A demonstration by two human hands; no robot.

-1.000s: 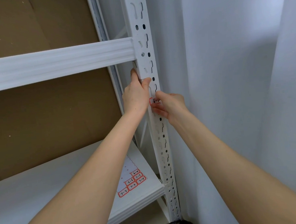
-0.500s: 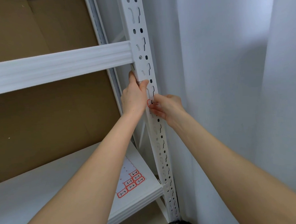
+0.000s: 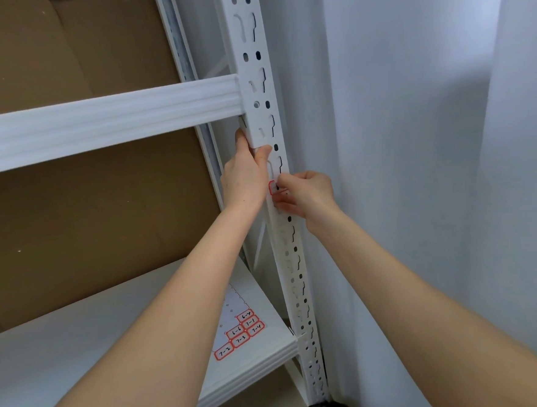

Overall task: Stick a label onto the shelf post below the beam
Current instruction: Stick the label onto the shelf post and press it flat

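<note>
The white, slotted shelf post [image 3: 253, 77] runs up the middle of the view, and the ribbed white beam [image 3: 106, 125] meets it from 9 o'clock; the left hand [image 3: 248, 179] grips the post just below that joint, its thumb laid across the front face and its fingers wrapped round the inner edge; the red-bordered label [image 3: 273, 187] lies against the front of the post at 6 o'clock from the beam's end, just under the left thumb; the right hand [image 3: 308, 194] comes in from 4 o'clock with curled fingers and pinches the label's right side against the post, covering most of it, so its writing cannot be read; whether the label is fully stuck down cannot be told; at 6 o'clock from the hands a sheet of labels [image 3: 238, 329] rests on the white shelf [image 3: 80, 343], near the post, with red-edged stickers marked 6-4, 7-1, 6-6, 7-4, 7-3 and 7-2; brown cardboard [image 3: 72, 233] backs the shelf at 9 o'clock; a pale curtain [image 3: 416, 161] hangs at 3 o'clock.
</note>
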